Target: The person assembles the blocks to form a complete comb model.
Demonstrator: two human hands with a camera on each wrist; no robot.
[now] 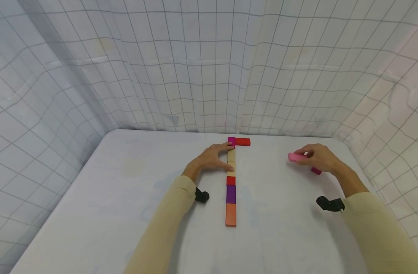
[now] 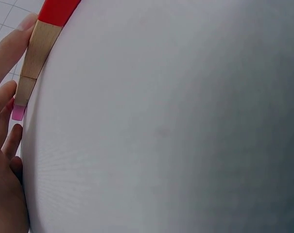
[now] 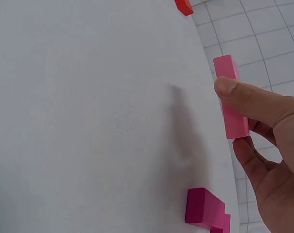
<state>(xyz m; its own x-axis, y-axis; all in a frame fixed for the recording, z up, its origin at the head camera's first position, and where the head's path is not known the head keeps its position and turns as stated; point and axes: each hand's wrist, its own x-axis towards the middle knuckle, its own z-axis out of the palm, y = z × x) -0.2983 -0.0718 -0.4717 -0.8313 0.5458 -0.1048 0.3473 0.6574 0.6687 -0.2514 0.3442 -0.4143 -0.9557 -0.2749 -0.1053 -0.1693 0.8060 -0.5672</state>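
Observation:
A straight row of coloured blocks runs toward me on the white table: magenta block [image 1: 231, 140], two plain wooden blocks [image 1: 231, 155], small red block [image 1: 231, 180], purple block [image 1: 231, 194] and orange block [image 1: 231, 215]. Thumb and fingers spread, my left hand [image 1: 209, 158] rests along its left side, the fingertips at the magenta block and the thumb at the nearer wooden block. Between thumb and fingers, my right hand [image 1: 320, 156] pinches a pink block [image 3: 232, 104], raised with its shadow on the table. Dark pink blocks [image 3: 204, 208] lie below that hand.
A longer red block [image 1: 242, 142] extends right from the magenta block at the row's far end. White sheets with a grid pattern [image 1: 209, 76] hang behind and on both sides of the table [image 1: 126, 213]. Each wrist carries a black camera mount [image 1: 330, 204].

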